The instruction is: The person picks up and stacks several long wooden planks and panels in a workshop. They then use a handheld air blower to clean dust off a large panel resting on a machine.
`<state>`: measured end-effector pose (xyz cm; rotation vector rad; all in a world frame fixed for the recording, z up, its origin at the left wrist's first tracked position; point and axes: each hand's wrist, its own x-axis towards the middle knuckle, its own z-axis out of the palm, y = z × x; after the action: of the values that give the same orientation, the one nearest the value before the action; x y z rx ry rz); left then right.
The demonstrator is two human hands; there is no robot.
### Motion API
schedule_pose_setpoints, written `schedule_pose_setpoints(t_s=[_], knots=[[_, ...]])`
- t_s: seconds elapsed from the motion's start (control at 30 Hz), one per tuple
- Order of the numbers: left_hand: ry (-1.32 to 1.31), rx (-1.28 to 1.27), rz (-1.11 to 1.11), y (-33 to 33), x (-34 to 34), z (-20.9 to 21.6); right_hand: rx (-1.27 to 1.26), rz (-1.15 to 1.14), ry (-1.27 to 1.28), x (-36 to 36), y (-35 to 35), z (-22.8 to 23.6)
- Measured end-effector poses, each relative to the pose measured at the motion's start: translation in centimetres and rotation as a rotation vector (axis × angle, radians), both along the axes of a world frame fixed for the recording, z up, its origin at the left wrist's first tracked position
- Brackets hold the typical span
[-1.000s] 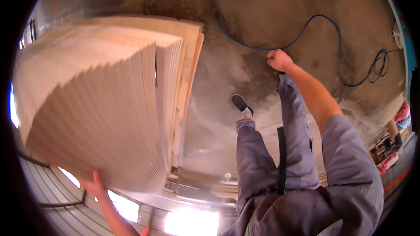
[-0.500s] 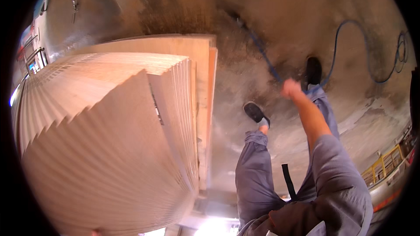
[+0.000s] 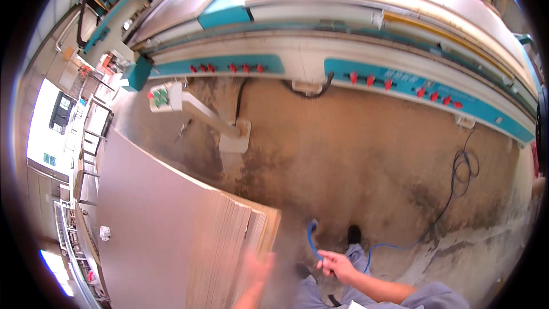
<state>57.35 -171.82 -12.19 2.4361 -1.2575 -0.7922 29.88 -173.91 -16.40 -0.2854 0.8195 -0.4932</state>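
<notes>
A stack of wide flat boards lies to my left, its layered pale edges facing my legs. My left hand is at the near right side of this stack, close to the board edges. It is smeared by motion, so neither its fingers nor any contact shows clearly. My right hand, in front of my legs, is closed around a blue hose. A short length of the hose curves up past the fingers to a blurred end. The rest trails off to the right across the floor.
Ahead runs a long machine with a teal panel bearing red knobs. A control pedestal with green buttons stands on the floor before it. Coiled hose lies at the right. A small white crumpled thing rests on the boards.
The view has swung up, bringing the machine and pedestal in. My left hand, barely visible at the bottom edge before, now shows beside the stack. My right hand still grips the hose.
</notes>
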Motion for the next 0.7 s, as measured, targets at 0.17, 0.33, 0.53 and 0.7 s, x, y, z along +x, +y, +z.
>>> schedule_pose_setpoints(t_s=[0.17,0.33,0.53,0.7], knots=[[1.511,0.490,0.906,-6.5,-14.8,1.9,-0.081,0.357,-0.135,-7.4,2.4,11.9],[1.269,0.404,0.311,-11.5,-21.1,6.7,0.040,0.091,-0.017,-13.9,-1.4,9.9],[0.845,0.166,-0.746,-11.4,-25.7,12.5,0.115,-0.330,0.040,-13.6,-16.4,11.8],[0.719,0.102,-1.034,-15.9,-21.1,15.9,0.197,-0.556,-0.062,-10.9,-28.1,12.3]])
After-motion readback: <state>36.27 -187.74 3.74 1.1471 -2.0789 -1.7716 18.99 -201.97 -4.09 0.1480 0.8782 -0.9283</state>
